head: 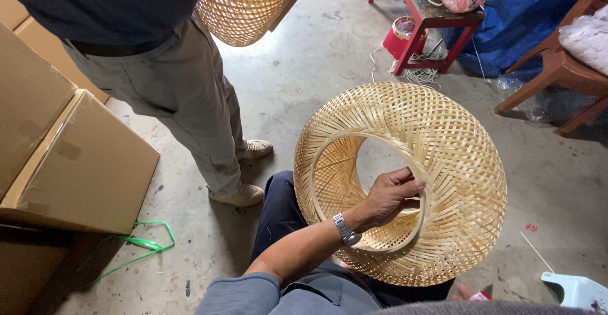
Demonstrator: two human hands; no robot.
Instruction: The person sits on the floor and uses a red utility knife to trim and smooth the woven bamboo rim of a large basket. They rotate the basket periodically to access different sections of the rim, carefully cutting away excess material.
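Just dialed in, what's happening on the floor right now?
The person wearing the camera is seated, holding a round woven bamboo shade over their lap. Their left hand, with a wristwatch, grips the shade's inner ring at the opening. The right hand is barely visible at the bottom edge. A second person stands close by holding another woven shade. Cardboard boxes are stacked to the left; a red table stands behind.
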